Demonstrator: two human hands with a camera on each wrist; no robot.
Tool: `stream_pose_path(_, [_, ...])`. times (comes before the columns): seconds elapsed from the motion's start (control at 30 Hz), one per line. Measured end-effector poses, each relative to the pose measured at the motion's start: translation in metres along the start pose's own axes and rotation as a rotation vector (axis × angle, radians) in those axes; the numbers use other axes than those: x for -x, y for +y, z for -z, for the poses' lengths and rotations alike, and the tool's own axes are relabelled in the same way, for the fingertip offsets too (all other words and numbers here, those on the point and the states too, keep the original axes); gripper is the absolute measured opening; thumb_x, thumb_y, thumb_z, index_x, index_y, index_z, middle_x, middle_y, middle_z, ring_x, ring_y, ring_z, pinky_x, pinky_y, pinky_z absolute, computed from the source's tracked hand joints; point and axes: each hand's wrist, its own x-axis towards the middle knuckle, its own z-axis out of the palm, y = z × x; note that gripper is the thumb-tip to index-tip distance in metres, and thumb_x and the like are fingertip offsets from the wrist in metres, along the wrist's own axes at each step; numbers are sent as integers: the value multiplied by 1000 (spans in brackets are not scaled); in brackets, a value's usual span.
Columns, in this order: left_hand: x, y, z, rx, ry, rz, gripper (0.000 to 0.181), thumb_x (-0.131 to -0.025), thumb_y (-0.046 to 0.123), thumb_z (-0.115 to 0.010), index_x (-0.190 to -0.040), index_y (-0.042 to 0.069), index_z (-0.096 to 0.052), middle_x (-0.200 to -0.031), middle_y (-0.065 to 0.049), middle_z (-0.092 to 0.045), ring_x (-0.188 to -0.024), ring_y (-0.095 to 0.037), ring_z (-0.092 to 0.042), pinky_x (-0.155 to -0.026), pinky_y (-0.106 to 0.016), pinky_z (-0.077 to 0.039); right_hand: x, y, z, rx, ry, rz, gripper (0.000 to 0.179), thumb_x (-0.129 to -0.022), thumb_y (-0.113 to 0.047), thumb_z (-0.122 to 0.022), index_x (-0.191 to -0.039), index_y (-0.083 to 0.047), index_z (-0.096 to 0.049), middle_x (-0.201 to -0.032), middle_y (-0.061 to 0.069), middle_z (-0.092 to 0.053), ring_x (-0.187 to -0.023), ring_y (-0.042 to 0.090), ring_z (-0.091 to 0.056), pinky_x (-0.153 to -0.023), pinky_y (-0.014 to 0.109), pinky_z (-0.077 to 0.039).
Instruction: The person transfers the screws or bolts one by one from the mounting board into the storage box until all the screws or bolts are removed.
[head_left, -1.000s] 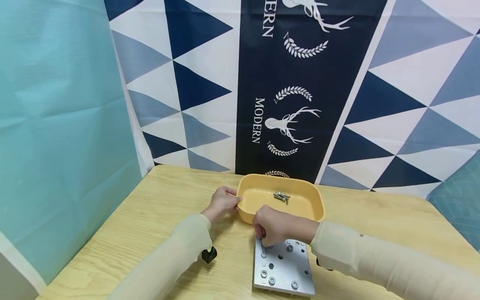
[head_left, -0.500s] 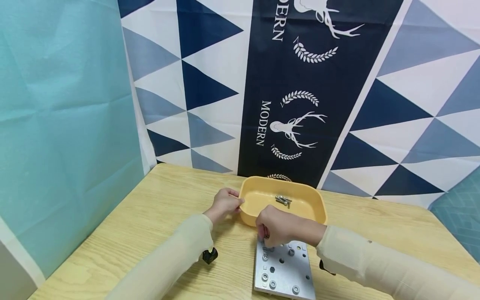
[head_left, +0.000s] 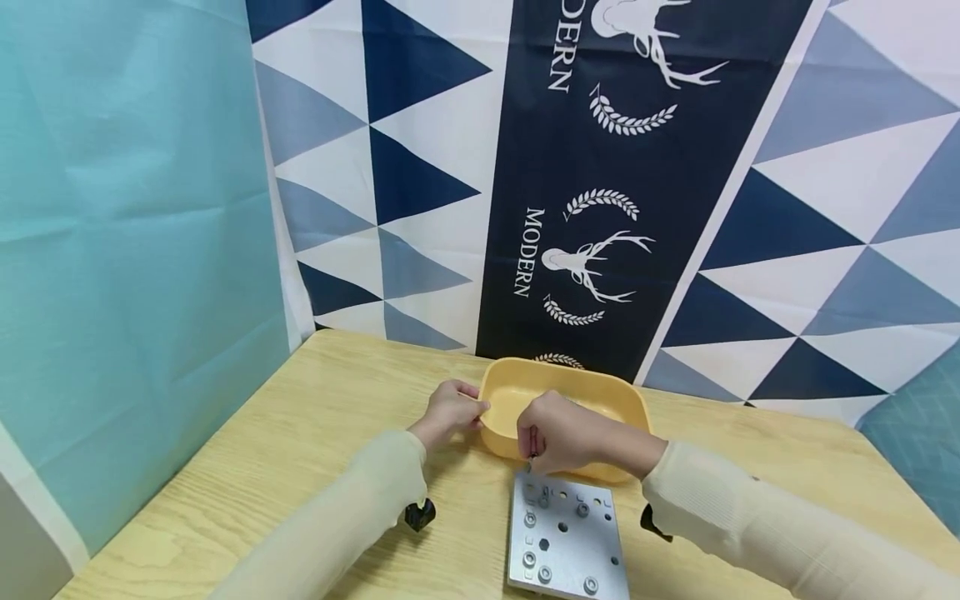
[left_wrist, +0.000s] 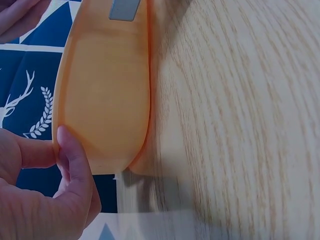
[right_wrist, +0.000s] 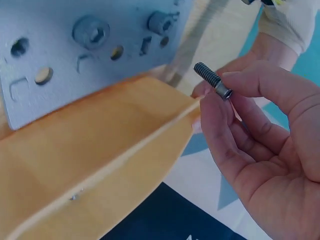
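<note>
The left hand (head_left: 448, 408) pinches the left end of a yellow plastic basin (head_left: 498, 390), thumb inside the rim and fingers outside. Between thumb and fingertips, the right hand (head_left: 561, 433) holds a small metal screw (right_wrist: 212, 80), its threaded end sticking out in the right wrist view. This hand is above the basin's front wall, just beyond the far edge of a silver metal plate (head_left: 570, 542). Several socket-head screws (right_wrist: 91, 32) sit in the plate, among open holes. In the head view the right hand hides most of the basin's inside.
A wooden table (head_left: 360, 375) carries the basin and plate. Behind it hangs a patterned cloth (head_left: 420, 192), close to the basin's far side. A teal sheet (head_left: 150, 250) borders the left. Black wrist straps (head_left: 420, 514) show below the sleeves.
The right hand has moved from the plate's far left corner up and away toward the basin, uncovering that corner. Loose screws seen earlier in the basin are now mostly hidden. The left hand keeps its grip.
</note>
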Motion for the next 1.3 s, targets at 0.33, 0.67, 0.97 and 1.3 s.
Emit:
stream_pose_path(0.33, [-1,-3,0,-5,7,-2,25,-84,-1,-68,-105,-7,-56,-73,-5,-53,-51,-8,-53,-57,-22,-58,-7,15,9,44,33,-10,14,-68,2,-75,-69,-8,-66,-62,-4,-61,-55,-2,-49,-52,12,-48])
stream_pose_path(0.67, [0,0,0,-3,5,8,23,-85,0,-67,-104,-5,-56,-79,-7,-55,-53,-8,-54,-59,-22,-58,-20,40,23,121,70,-28,13,-66,-1,-78,-66,-8,-66,-60,-3,-63,-55,-2,-50,-51,12,-46])
stream_pose_path(0.97, [-2,-3,0,-5,16,30,24,-86,1,-67,-107,-4,-56,-80,-7,-55,-54,-8,-54,-61,-22,-58,-35,61,23,220,41,-118,14,-68,1,-76,-63,-8,-67,-61,-1,-63,-56,6,-51,-50,17,-47])
stream_pose_path(1.3, [0,-4,-2,4,6,3,26,-85,-2,-66,-108,-6,-54,-75,-6,-55,-54,-8,-53,-54,-18,-55,-50,96,26,413,-10,-184,38,-63,11,-54,-42,-17,-36,-44,-10,-29,-43,5,-25,-39,16,-15])
